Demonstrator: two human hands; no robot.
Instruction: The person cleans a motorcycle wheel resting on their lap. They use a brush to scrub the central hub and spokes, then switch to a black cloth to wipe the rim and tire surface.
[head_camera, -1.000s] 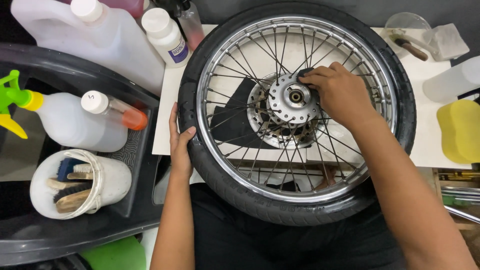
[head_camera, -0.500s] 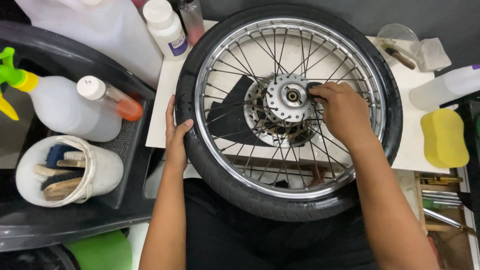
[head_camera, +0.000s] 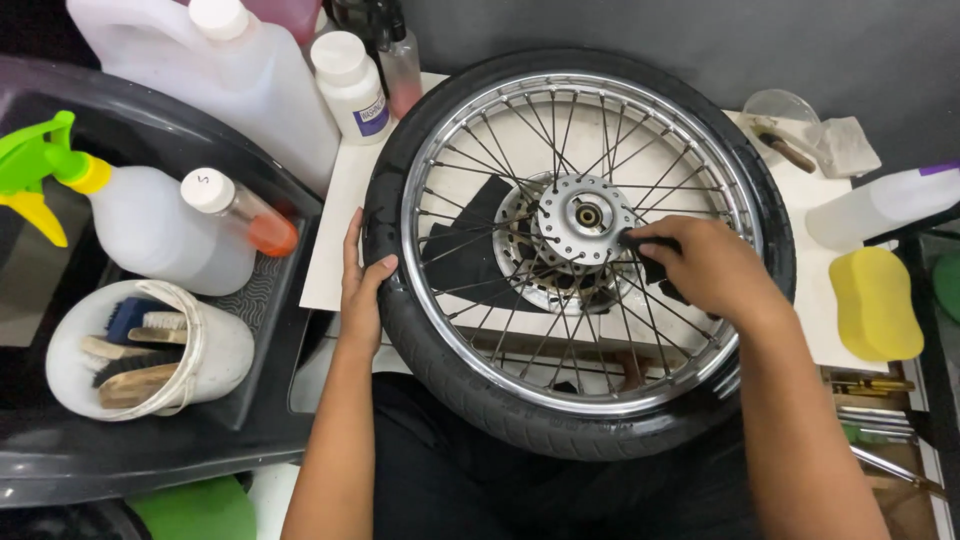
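I see the spoked motorcycle wheel (head_camera: 578, 250) lying flat on a white board (head_camera: 335, 215), its tyre close above my lap. My left hand (head_camera: 362, 285) curls over the tyre's left edge, gripping it. My right hand (head_camera: 700, 268) is clenched on a dark cloth (head_camera: 650, 262), pressed among the spokes just right of the hub (head_camera: 585, 217). Left sits a white bucket of brushes (head_camera: 140, 350) beside a spray bottle (head_camera: 150, 225); right, a yellow sponge (head_camera: 875, 303). Farther off stands a white jug (head_camera: 215, 75).
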